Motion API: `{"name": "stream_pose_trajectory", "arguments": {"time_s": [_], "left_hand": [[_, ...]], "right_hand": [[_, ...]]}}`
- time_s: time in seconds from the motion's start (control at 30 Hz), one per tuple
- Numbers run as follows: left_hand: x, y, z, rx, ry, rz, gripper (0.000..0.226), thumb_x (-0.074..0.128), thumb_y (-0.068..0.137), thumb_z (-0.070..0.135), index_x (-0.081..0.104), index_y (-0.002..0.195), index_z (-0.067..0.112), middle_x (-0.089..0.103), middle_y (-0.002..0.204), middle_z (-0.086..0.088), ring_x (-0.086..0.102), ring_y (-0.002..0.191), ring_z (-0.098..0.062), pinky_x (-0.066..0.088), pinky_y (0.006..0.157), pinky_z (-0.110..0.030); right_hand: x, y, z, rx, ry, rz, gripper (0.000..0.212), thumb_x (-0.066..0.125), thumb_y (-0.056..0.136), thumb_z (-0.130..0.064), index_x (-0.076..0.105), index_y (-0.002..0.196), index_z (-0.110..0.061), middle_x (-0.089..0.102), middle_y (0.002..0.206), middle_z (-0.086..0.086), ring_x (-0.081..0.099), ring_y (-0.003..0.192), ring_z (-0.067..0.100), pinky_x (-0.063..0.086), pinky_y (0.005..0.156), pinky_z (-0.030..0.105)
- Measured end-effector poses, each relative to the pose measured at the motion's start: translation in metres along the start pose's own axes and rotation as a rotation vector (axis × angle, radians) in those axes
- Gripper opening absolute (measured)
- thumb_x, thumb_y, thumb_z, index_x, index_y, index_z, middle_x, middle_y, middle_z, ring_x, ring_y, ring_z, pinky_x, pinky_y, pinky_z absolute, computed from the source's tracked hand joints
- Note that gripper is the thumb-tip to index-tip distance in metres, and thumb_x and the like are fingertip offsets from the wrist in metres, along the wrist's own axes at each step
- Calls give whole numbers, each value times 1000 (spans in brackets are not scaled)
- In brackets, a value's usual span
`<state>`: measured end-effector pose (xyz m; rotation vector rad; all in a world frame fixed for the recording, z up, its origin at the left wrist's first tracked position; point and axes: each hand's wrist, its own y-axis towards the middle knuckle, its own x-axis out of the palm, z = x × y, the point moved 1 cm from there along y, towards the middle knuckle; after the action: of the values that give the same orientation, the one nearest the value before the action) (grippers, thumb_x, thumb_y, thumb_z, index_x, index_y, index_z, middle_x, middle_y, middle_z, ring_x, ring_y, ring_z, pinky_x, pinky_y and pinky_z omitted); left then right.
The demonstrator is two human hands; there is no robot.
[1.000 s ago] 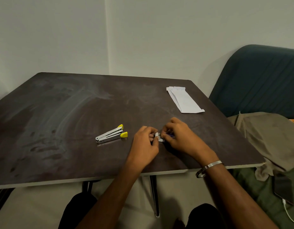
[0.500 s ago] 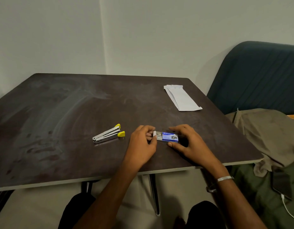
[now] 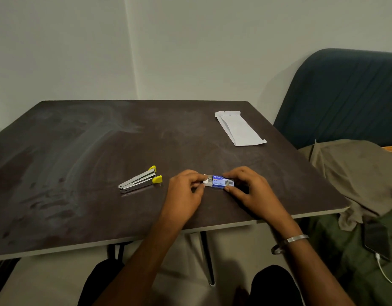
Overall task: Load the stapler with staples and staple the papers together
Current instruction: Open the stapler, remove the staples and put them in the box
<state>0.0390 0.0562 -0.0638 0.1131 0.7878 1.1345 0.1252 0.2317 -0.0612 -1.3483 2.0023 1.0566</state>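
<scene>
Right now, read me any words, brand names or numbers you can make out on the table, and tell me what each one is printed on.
"kanga": white letters on the blue staple box; the rest of the word is hidden under the right hand.
A smaller line under it on the box: too small to read.
Stapler: no readable text.
Folded papers: no readable text.

Staple box point(image 3: 223, 181) contents and print too small
</scene>
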Motion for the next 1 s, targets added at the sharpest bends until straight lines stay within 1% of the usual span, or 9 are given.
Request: {"name": "stream_pose_trajectory", "arguments": {"time_s": [0.07,0.13,0.23,0.37,0.47,0.57,0.7,0.83,1.0], "left_hand": [[0,0,1,8,-13,-23,23,65,78,-3,76,95,9,72,92,-5,67,80,-13,50,74,-10],[1,0,1,12,-5,-32,23,66,78,-1,77,95,10,73,92,-4,68,81,-13,52,75,-17],[1,0,1,14,2,-32,22,68,77,1,78,93,12,74,90,-2,67,79,-10,51,74,-18],[2,0,1,-5,-11,-49,16,71,78,7,78,91,13,75,90,-1,68,78,-9,53,76,-23],[2,0,1,-12,-25,-60,14,72,78,9,78,89,14,75,90,1,67,76,-6,54,76,-23],[1,0,2,-26,-21,-71,14,73,77,10,78,89,16,75,87,3,61,67,3,50,70,-13],[0,-1,2,-63,-65,-88,18,72,78,9,77,93,17,75,86,4,65,72,-3,51,69,-9],[0,0,0,-90,-131,-114,26,71,79,6,73,103,17,74,85,3,69,76,-11,57,76,-19],[0,-1,2,-86,-132,-120,26,69,79,3,73,102,15,74,85,1,69,75,-18,57,76,-23]], "right_hand": [[0,0,1,-3,6,0,26,68,85,-24,67,111,-27,61,106,-12,59,96,2,42,79,5],[0,0,0,-3,15,3,26,68,85,-23,67,112,-26,61,107,-12,59,97,2,44,81,8],[0,-1,0,-5,25,-4,27,68,86,-23,67,112,-25,61,108,-13,59,97,1,45,82,10],[1,-1,0,-16,33,1,27,69,85,-22,68,112,-24,62,107,-13,59,97,2,46,83,12],[1,-1,0,-20,35,-3,28,68,85,-21,68,113,-22,62,108,-12,59,97,2,46,84,12],[1,-1,-1,-26,24,-7,28,68,85,-22,68,114,-21,62,109,-12,59,98,2,45,84,10],[1,0,-1,-35,23,-11,28,68,86,-22,68,114,-22,62,109,-11,59,98,2,46,84,12],[2,1,-1,-38,18,-16,29,68,85,-23,67,114,-23,62,110,-11,58,100,3,47,86,16],[3,2,-1,-43,19,-23,29,69,84,-25,67,113,-25,62,109,-12,58,102,6,48,87,20]]}}
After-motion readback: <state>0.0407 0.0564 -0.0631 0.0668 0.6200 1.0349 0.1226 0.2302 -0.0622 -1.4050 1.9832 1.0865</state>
